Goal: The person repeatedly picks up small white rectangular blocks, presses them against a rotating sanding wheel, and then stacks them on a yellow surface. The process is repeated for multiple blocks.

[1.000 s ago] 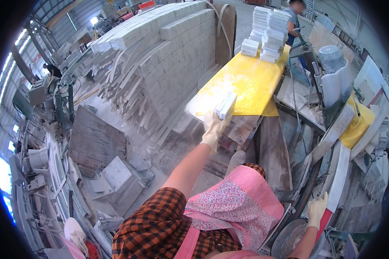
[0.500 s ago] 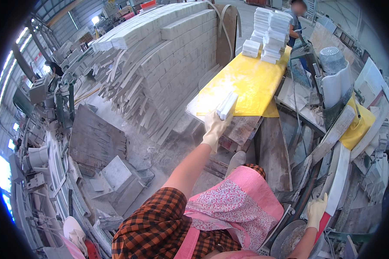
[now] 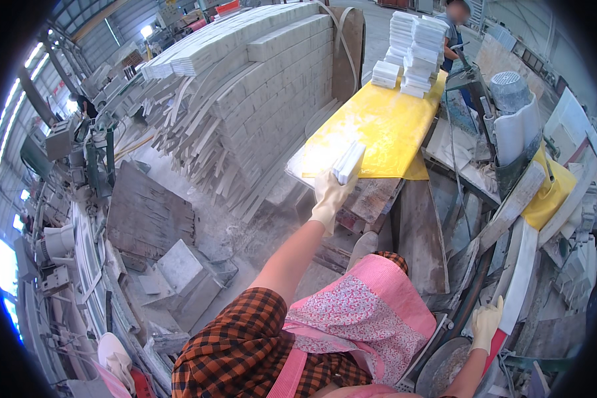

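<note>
My left hand (image 3: 333,194), in a cream glove, reaches out to the near edge of a table draped in yellow sheeting (image 3: 385,126). Its fingers are closed on the near end of a small stack of white stone tiles (image 3: 349,161), which stands at that edge. Farther along the same sheet rise taller stacks of white tiles (image 3: 423,56), with a short pile (image 3: 385,74) beside them. My right hand (image 3: 485,323), gloved alike, rests low on the right beside a pale curved rail (image 3: 521,278). Its fingers look partly spread, with nothing seen in them.
A large stacked wall of pale stone pieces (image 3: 272,86) stands at the far left of the table. Worn boards (image 3: 149,212) and stone offcuts lie on the dusty floor. Machinery with a cylindrical motor (image 3: 509,93) stands right. Another person (image 3: 452,36) is behind the tall stacks.
</note>
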The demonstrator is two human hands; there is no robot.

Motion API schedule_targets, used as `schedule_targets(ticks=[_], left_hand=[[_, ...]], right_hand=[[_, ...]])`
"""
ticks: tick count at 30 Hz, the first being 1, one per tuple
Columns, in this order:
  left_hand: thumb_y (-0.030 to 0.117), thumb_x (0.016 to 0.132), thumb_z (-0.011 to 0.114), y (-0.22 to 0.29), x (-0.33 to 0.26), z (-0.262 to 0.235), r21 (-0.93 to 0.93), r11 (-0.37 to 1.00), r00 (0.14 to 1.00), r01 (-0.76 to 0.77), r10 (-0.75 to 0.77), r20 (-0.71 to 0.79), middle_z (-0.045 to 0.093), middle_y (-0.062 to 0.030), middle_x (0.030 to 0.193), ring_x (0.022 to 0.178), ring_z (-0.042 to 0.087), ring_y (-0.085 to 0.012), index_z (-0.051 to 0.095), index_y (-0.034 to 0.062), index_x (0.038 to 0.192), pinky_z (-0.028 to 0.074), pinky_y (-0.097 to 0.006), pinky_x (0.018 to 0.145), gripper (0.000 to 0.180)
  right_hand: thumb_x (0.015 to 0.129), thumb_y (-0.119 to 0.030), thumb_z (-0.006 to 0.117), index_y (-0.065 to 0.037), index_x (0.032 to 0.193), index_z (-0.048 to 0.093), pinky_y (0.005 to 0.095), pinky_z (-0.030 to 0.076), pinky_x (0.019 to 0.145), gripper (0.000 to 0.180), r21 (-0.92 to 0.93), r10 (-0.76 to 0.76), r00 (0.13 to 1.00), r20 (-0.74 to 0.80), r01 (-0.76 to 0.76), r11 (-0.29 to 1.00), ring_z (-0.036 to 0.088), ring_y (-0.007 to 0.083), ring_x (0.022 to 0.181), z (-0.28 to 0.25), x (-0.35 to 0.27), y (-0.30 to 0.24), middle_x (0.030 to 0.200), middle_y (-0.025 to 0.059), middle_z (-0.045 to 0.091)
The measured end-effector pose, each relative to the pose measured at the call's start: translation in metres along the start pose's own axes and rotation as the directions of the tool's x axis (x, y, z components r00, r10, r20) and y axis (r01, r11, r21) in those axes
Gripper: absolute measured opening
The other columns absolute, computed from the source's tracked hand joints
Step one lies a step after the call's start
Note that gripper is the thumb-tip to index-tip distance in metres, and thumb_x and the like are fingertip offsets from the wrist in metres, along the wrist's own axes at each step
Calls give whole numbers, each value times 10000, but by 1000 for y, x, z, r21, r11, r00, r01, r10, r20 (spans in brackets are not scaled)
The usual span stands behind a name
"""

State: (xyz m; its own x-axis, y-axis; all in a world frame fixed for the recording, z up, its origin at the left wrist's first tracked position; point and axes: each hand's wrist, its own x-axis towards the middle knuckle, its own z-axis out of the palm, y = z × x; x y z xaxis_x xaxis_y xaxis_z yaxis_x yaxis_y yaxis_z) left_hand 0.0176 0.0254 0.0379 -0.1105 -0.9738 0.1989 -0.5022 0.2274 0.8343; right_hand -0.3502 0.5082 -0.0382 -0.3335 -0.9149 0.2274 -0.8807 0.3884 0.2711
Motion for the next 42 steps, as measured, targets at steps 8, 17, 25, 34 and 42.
schedule_targets(ticks=[8, 17, 25, 34, 42], left_hand=[[330, 790, 786, -5, 2, 3, -45, 999, 1000, -23, 23, -1, 739, -219, 1006, 930, 716, -349, 705, 8, 1151, 550, -397, 853, 490], [313, 790, 790, 0, -1, 0, -24, 999, 999, -39, 39, -16, 748, -180, 913, 838, 725, -300, 711, 18, 1141, 560, -380, 803, 466], [313, 780, 794, -5, 0, 2, -40, 998, 999, -44, 43, -22, 747, -181, 902, 829, 724, -298, 717, 11, 1117, 561, -379, 797, 459], [316, 780, 787, -8, 2, 4, -42, 996, 997, -77, 76, -23, 745, -195, 918, 847, 721, -321, 716, 10, 1111, 555, -390, 807, 456], [316, 785, 783, -8, 2, 5, -27, 998, 999, -49, 49, -9, 745, -197, 949, 872, 720, -335, 714, 16, 1125, 552, -392, 821, 458]], right_hand=[[781, -141, 621, 14, 622, 708, 466, 297, 1219, 239, 21, -10, 1000, -27, 11, 1000, 660, 321, 689, -12, 4, -5, 613, 188, 654], [754, -134, 652, 27, 634, 707, 484, 313, 1210, 208, 102, 16, 998, -58, -10, 995, 660, 342, 683, 3, -1, 1, 615, 213, 649], [754, -135, 670, 26, 653, 712, 492, 309, 1210, 194, 84, 33, 999, -9, -32, 996, 670, 342, 728, -9, 1, -5, 647, 211, 666], [759, -138, 677, 27, 667, 717, 492, 301, 1214, 193, 53, 40, 999, 34, -42, 998, 680, 337, 768, -14, 3, -7, 669, 203, 680], [761, -141, 672, 14, 677, 728, 476, 294, 1224, 185, 38, 39, 999, 30, -41, 998, 681, 324, 761, -11, 2, -5, 670, 196, 681]])
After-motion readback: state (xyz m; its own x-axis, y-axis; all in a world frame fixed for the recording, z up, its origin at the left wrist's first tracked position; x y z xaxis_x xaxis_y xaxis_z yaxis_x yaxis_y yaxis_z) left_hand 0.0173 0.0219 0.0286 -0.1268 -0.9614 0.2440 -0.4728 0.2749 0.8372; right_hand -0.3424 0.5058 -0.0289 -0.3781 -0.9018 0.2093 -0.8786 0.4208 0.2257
